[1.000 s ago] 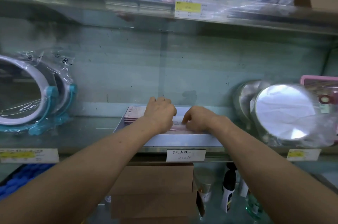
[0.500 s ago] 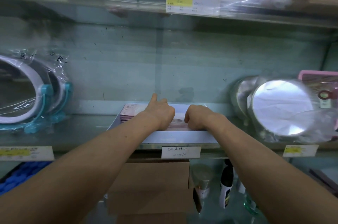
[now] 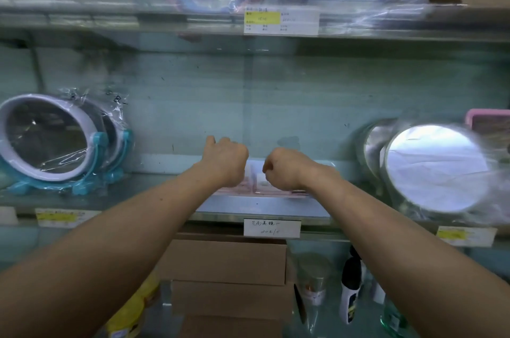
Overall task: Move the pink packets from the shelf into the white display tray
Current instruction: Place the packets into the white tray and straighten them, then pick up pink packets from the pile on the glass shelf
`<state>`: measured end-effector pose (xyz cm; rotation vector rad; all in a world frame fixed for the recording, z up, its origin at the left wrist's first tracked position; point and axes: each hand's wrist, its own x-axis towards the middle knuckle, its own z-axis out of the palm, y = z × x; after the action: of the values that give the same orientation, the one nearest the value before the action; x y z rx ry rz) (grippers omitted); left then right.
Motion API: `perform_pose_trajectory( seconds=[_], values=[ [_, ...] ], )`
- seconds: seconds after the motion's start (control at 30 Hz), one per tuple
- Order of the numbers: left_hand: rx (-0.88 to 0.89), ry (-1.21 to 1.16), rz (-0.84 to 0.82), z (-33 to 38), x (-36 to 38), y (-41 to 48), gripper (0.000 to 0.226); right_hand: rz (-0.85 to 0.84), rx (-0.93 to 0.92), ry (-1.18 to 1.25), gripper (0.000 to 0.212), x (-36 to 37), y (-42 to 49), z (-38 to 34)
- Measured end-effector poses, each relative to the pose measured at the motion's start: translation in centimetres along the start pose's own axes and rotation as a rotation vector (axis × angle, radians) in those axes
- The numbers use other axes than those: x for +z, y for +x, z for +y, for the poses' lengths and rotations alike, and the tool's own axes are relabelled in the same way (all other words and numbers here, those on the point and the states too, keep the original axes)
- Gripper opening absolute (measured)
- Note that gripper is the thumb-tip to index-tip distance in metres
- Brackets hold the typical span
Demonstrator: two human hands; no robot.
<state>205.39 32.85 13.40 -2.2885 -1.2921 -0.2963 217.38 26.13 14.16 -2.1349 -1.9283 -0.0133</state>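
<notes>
We had both hands out over the white display tray, which sat at the front edge of the glass shelf, midway between the two wrapped mirrors. The pink packets lay flat inside it, at least two side by side, and their row ran left to right, parallel to the shelf's front edge. They showed directly beneath our wrists and in the gap between our hands, so from either hand they lay straight down and a little toward us, neither hand clearly the nearer. Our left hand hung above the left packet with its knuckles up and fingers curled under. Our right hand was bunched much the same above the right one, close beside the left but apart from it. We could not tell whether either hand pinched a packet or merely hovered (the fingertips were hidden behind the knuckles). As we judged it, the packets in sight were already in the tray, and any coming move would turn on lowering the fingers onto that flat row to square it against the tray's near rim.
</notes>
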Motion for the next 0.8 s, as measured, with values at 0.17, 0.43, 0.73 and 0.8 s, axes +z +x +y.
perform_pose_trajectory(
  seconds=[0.17, 0.43, 0.73, 0.8],
  values=[
    [-0.156, 0.088, 0.005, -3.2, -1.0, -2.7, 0.031, 0.053, -0.171, -0.019, 0.015, 0.5, -0.4, -5.1],
    [-0.318, 0.168, -0.101, -9.5, -1.5, -8.2, 0.014, 0.039, -0.394, -0.008, 0.022, 1.8, -1.3, -13.2],
    [-0.476, 0.142, -0.221, -17.9, -0.4, -15.4, 0.047, 0.015, -0.489, -0.051, 0.027, 4.2, -2.4, -22.9],
    [-0.486, 0.140, -0.236, -19.9, -0.1, -17.2, 0.045, -0.014, -0.499, -0.061, 0.025, 4.8, -2.8, -25.4]
  ],
)
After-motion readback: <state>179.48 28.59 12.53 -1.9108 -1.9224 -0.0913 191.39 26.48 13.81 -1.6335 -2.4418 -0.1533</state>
